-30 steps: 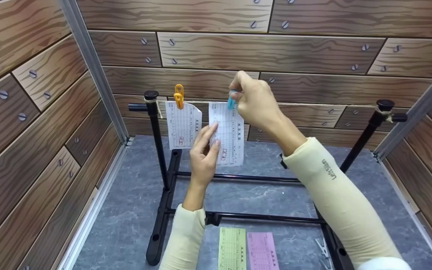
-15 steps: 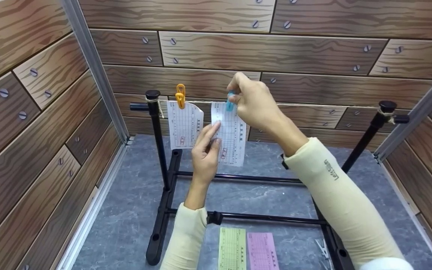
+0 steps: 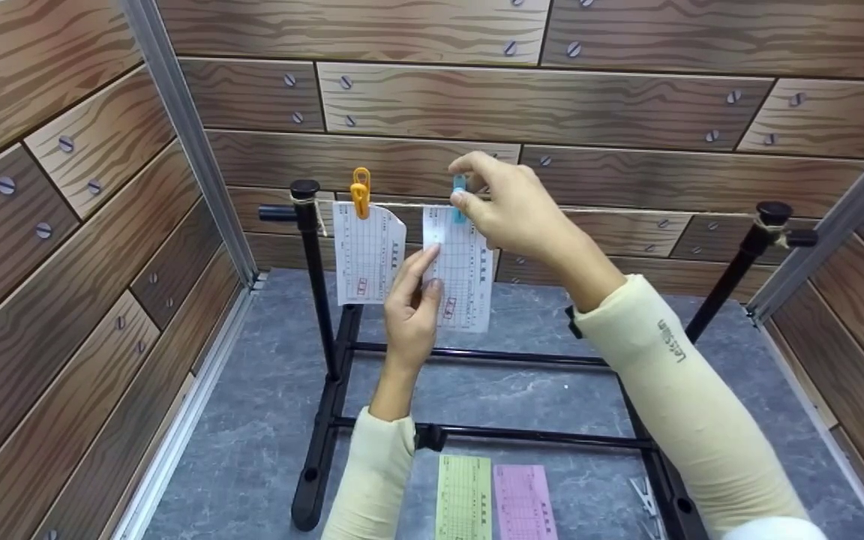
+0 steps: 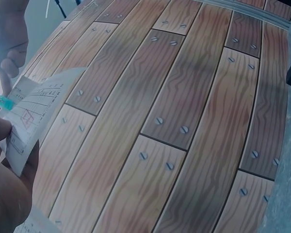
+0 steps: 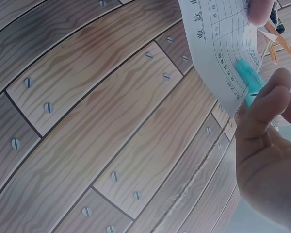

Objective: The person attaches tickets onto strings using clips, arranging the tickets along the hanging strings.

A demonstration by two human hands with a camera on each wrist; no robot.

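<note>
My left hand [image 3: 411, 319] holds a printed white form slip [image 3: 471, 277] by its left edge, thumb in front and fingers behind, as the left wrist view shows. A blue clothespin [image 3: 460, 216] sits upright at the slip's top edge, over the cord [image 3: 612, 211]. My right hand [image 3: 520, 206] is at this clothespin: the thumb touches its upper part while the index finger stands raised above it. To the left, another white slip [image 3: 368, 255] hangs from the cord under an orange clothespin [image 3: 361, 195].
The cord runs between two black posts [image 3: 316, 292] of a floor-standing frame [image 3: 522, 433]. In front lie a green slip [image 3: 464, 495], a pink slip [image 3: 524, 501] and a grey clothespin [image 3: 643, 495]. Wood-patterned walls [image 3: 417, 97] enclose the back and sides.
My right fingers have loosened around the blue clothespin, so more of its upper end shows. The left hand keeps its hold on the slip, nearly still.
</note>
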